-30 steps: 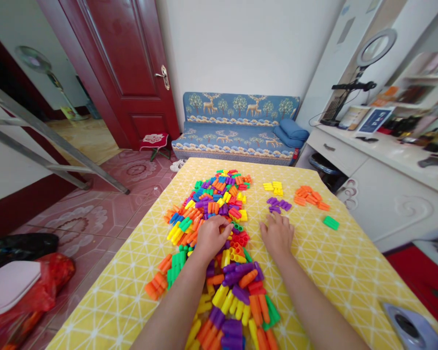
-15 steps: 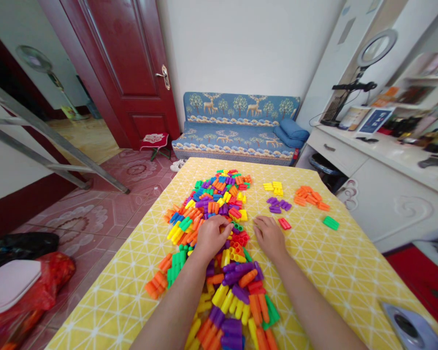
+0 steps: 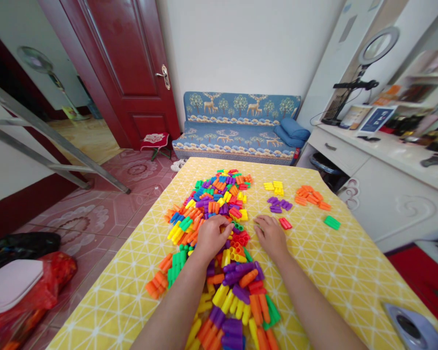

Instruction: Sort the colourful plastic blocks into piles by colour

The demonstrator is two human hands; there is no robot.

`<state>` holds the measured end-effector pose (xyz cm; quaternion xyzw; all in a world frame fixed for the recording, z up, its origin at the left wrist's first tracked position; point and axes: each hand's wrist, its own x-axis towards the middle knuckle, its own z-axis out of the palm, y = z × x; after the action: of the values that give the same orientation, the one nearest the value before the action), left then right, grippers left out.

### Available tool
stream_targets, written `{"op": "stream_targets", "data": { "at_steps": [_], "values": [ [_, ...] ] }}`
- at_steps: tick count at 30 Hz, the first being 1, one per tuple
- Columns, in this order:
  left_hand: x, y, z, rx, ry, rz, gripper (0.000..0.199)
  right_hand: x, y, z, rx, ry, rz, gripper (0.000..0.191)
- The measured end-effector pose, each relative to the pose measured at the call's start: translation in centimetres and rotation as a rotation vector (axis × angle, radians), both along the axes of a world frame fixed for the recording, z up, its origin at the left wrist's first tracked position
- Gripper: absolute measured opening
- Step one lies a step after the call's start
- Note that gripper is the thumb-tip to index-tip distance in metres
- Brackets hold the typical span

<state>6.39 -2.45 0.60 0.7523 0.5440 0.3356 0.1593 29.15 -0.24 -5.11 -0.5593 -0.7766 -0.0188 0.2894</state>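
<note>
A long heap of plastic tube-shaped building blocks (image 3: 238, 273) in orange, yellow, green, purple, red and blue runs along the table. My left hand (image 3: 213, 236) rests over the middle of the heap, its fingers loosely bent and a gap between thumb and forefinger. Just beyond its fingertips lie a green block (image 3: 237, 226) and red blocks (image 3: 241, 238). To the right of the heap, my right hand (image 3: 271, 235) lies on the yellow patterned tablecloth (image 3: 314, 253), fingers stretched forward, holding nothing visible. A red block (image 3: 285, 223) lies close beside it.
Sorted by colour at the right are yellow blocks (image 3: 278, 188), purple blocks (image 3: 279, 204), orange blocks (image 3: 310, 196) and a green block (image 3: 332, 222). A phone-like device (image 3: 410, 328) sits at the near right corner. Beyond the table stands a blue sofa (image 3: 233, 131).
Both hands stay in place and the blocks have not been moved. Only a very slight shift of the camera shows.
</note>
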Motion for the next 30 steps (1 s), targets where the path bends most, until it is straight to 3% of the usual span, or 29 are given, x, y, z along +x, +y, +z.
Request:
{"op": "stream_targets", "data": {
  "at_steps": [30],
  "values": [
    [-0.02, 0.01, -0.14, -0.001, 0.009, -0.003, 0.022, 0.36, 0.14, -0.2, -0.03, 0.045, 0.005, 0.024]
  ]
}}
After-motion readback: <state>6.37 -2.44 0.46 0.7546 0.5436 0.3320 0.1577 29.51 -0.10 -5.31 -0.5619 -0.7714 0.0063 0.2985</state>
